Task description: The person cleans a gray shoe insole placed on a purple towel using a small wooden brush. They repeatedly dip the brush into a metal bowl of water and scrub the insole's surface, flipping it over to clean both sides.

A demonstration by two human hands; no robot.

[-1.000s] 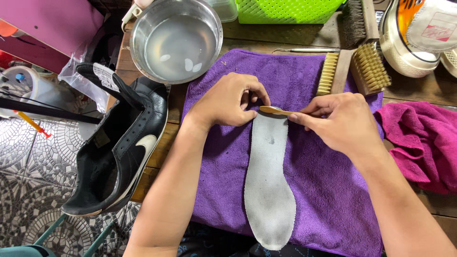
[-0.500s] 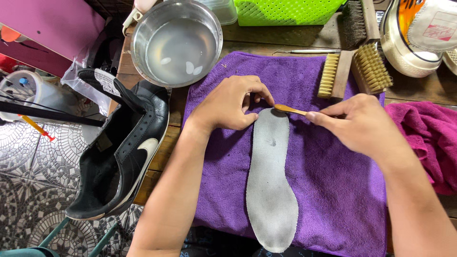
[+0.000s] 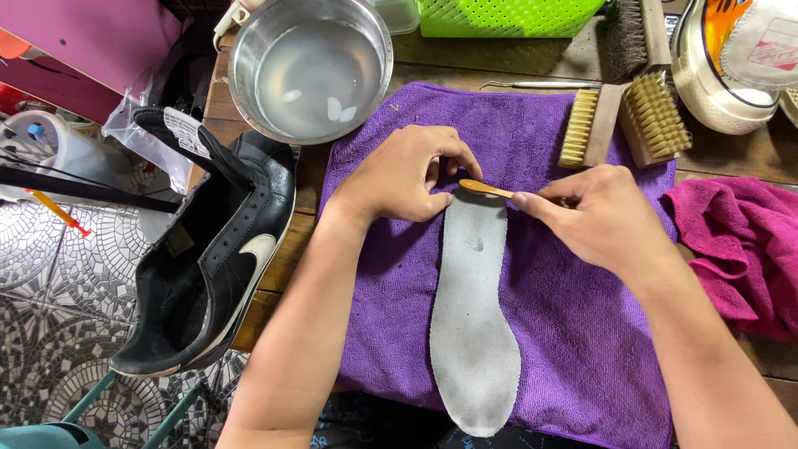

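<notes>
A grey shoe insole [image 3: 472, 308] lies lengthwise on a purple towel [image 3: 573, 333]. My left hand [image 3: 403, 175] presses its fingers on the insole's far end and holds it down. My right hand [image 3: 603, 218] grips a small brush with a wooden handle [image 3: 486, 188], and the brush head rests on that same far end, right beside my left fingers. The bristles are hidden underneath.
A metal bowl of water [image 3: 309, 68] stands beyond the towel. A black shoe [image 3: 208, 258] hangs over the table's left edge. Two wooden brushes [image 3: 623, 116], a green basket [image 3: 511, 15], a white sneaker [image 3: 731, 62] and a pink cloth [image 3: 744, 249] lie at the right.
The brush has slid a little along the insole's far end, and my right hand shifted with it. My left hand stays pressed on the insole.
</notes>
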